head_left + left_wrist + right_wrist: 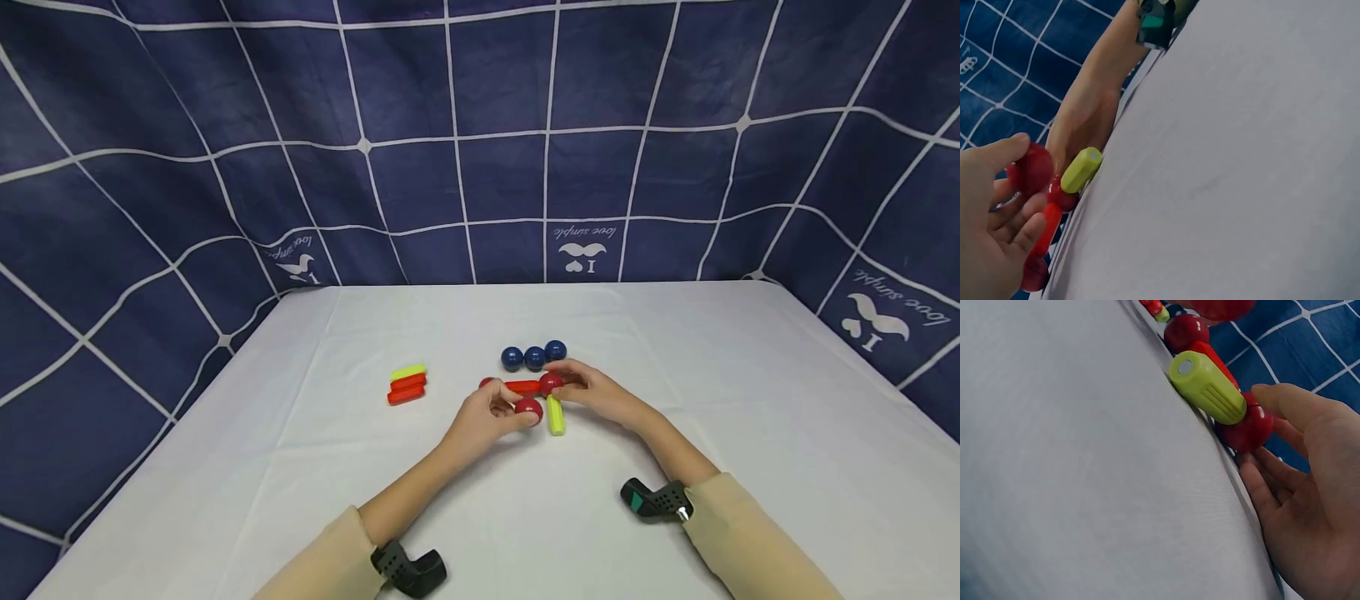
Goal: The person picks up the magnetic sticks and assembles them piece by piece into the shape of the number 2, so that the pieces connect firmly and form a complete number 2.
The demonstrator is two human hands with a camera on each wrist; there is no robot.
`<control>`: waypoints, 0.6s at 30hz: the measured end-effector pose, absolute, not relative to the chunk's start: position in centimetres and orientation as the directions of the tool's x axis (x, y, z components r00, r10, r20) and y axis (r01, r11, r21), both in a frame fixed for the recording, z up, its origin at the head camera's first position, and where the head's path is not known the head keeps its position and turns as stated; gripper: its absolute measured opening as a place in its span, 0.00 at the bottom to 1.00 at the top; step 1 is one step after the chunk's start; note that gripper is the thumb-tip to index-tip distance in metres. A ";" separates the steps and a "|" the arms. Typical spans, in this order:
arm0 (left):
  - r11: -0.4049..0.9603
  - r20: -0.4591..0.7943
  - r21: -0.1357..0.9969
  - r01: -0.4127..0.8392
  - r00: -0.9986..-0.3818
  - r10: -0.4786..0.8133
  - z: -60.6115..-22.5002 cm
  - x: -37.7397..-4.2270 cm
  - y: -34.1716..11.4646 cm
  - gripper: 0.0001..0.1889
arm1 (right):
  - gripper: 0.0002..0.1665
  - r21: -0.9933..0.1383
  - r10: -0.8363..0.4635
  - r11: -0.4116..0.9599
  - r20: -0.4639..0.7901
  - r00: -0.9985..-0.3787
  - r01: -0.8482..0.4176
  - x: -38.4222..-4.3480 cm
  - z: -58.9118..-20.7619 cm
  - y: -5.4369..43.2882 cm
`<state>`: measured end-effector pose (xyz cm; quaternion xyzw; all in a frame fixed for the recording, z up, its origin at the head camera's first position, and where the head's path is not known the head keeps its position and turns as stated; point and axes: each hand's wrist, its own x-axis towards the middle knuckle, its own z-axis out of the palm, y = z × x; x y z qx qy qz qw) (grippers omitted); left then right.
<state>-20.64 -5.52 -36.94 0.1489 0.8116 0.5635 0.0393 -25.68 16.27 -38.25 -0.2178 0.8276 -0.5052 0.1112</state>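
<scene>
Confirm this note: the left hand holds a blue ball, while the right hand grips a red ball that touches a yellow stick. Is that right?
Not quite: the left hand holds a red ball, not a blue one, as the head view shows. The rest stands: the right hand grips another red ball, which touches a yellow stick.

In the head view, the left hand (483, 417) covers part of one red ball (486, 382) and its join with the red rod (524, 387). The right wrist view's top edge crops the held ball (1222, 307).
</scene>
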 end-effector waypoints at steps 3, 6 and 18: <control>0.365 0.086 0.901 0.234 -0.922 0.378 -37.2 -20.1 -5.4 0.16 | 0.26 -0.897 -0.499 0.371 0.026 -0.866 -0.241 -25.8 -38.4 16.5; 0.373 0.087 0.886 0.275 -0.890 0.448 -37.4 -20.0 -5.4 0.16 | 0.26 -0.901 -0.518 0.354 0.035 -0.854 -0.252 -25.9 -38.5 16.7; 0.328 0.088 0.898 0.293 -0.849 0.520 -38.2 -20.4 -5.6 0.21 | 0.25 -0.843 -0.485 0.383 0.166 -0.859 -0.379 -25.9 -39.0 16.4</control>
